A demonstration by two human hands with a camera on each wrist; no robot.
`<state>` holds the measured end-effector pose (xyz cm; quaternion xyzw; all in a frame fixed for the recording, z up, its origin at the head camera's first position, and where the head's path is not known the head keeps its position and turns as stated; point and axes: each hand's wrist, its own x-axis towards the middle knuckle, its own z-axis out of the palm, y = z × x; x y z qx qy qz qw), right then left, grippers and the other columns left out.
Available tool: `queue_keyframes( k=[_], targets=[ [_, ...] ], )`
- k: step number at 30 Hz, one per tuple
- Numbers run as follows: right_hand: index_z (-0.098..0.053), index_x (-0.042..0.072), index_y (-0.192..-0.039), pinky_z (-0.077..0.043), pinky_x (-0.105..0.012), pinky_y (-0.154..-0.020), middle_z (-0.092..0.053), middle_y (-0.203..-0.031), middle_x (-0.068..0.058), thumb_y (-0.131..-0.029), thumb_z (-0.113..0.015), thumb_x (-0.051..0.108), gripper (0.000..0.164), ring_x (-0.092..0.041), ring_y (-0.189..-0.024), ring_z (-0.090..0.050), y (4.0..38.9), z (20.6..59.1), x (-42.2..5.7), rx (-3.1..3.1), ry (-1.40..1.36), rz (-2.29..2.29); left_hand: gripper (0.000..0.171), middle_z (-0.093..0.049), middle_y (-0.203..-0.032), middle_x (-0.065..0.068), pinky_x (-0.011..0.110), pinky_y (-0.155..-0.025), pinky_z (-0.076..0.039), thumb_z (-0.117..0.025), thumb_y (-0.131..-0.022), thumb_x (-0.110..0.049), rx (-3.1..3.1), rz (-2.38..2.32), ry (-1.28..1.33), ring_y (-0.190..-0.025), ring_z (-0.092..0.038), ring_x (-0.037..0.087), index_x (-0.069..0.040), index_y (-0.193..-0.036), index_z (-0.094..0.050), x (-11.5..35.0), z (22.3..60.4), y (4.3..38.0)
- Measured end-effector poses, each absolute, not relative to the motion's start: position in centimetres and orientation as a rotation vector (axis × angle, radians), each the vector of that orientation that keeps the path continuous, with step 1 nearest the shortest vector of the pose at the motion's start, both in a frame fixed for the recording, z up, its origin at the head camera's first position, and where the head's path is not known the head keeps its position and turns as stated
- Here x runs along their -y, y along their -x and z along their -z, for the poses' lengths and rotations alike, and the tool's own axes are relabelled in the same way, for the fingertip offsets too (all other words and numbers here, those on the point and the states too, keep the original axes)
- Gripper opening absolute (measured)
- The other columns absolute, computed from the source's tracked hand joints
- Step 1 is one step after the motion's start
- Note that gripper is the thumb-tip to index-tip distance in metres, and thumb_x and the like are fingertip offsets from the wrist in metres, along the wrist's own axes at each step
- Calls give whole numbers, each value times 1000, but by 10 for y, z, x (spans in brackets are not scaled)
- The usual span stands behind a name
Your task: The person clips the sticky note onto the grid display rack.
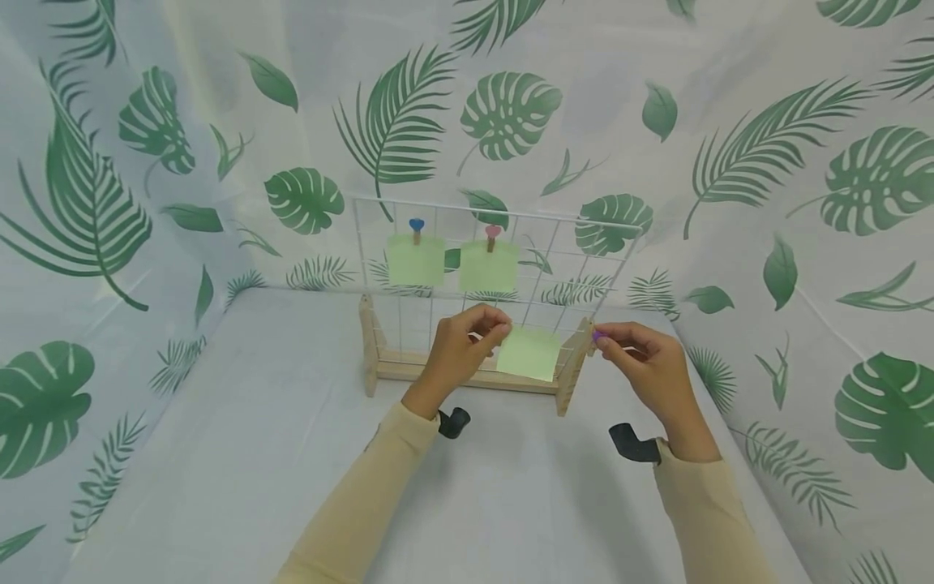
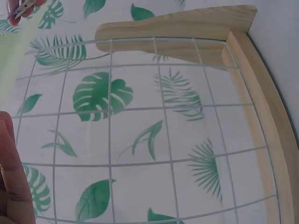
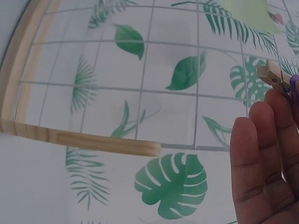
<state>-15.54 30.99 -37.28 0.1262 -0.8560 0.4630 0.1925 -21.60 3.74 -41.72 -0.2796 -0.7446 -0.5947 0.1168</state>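
My left hand pinches a pale green paper note by its upper left corner, in front of the lower part of a white wire grid. To the right, beside the grid's wooden stand, my right hand pinches a small wooden clothespin with a purple decoration. In the right wrist view the clothespin's wooden end points away from the fingers. Higher on the grid, two more green notes hang side by side, one under a blue heart clothespin, the other under a pink heart clothespin.
The stand rests on a white-covered table. Behind and around it hangs a white curtain printed with green leaves. A black wrist mount sticks out from the right sleeve, and another from the left.
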Motion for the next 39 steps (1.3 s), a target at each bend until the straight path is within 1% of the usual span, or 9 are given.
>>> queue_keyframes(
  k=[1,9,16,21,24,29,31,35,39],
  targets=[
    [-77,-10,-114,-54,-9,-81,-75,-101,11,-99,-73,-6,15,5,-86,-67,156,372,-310,2399,-363,-1303,9,-78,-94,11,26,-66,-63,-71,-106,-9,2184,1738,816,-78,-73,26,-2,-109,-74,-38,416,217],
    [-77,-11,-113,-54,-8,-80,-79,-100,-2,-97,-73,-10,16,7,-86,-67,163,367,-312,2383,-409,-1295,10,-78,-94,12,26,-66,-63,-71,-106,-9,2189,1721,815,-78,-72,19,-1,-110,-74,-39,411,222],
    [-77,-10,-114,-54,-8,-81,-73,-100,22,-97,-74,-9,17,9,-89,-66,164,363,-312,2382,-413,-1291,10,-78,-97,14,25,-67,-63,-71,-106,-8,2172,1707,841,-81,-74,24,0,-110,-73,-40,406,225],
    [-76,-12,-115,-53,-7,-81,-69,-100,30,-97,-74,-10,18,9,-90,-65,164,362,-311,2377,-410,-1297,10,-78,-99,14,25,-68,-63,-70,-107,-8,2172,1696,846,-83,-73,24,0,-112,-73,-41,403,227],
    [-76,-11,-114,-53,-7,-81,-71,-100,26,-96,-75,-9,17,8,-91,-65,165,362,-312,2371,-404,-1290,11,-78,-100,14,25,-68,-63,-69,-107,-8,2172,1702,849,-83,-74,25,0,-113,-73,-42,401,228],
    [-77,-10,-110,-53,-7,-81,-79,-102,1,-95,-75,-11,16,8,-90,-65,169,358,-311,2361,-406,-1267,10,-77,-101,15,25,-68,-63,-68,-108,-7,2163,1708,852,-85,-74,26,1,-113,-72,-44,398,232],
    [-77,-10,-110,-53,-7,-81,-79,-101,3,-95,-75,-11,16,8,-90,-65,170,356,-311,2357,-403,-1265,11,-77,-101,15,25,-68,-63,-68,-108,-7,2160,1711,846,-85,-74,26,1,-113,-72,-46,396,233],
    [-77,-10,-111,-53,-7,-81,-72,-99,20,-95,-77,-9,16,8,-90,-65,172,354,-310,2358,-391,-1272,11,-78,-101,14,25,-68,-63,-68,-107,-8,2147,1717,828,-85,-75,25,1,-112,-73,-49,392,235],
    [-77,-10,-110,-54,-8,-81,-75,-100,13,-95,-76,-8,15,7,-90,-66,172,352,-309,2350,-388,-1284,11,-77,-101,15,25,-67,-63,-69,-107,-7,2121,1725,829,-85,-74,26,2,-113,-73,-52,388,237]
  ],
)
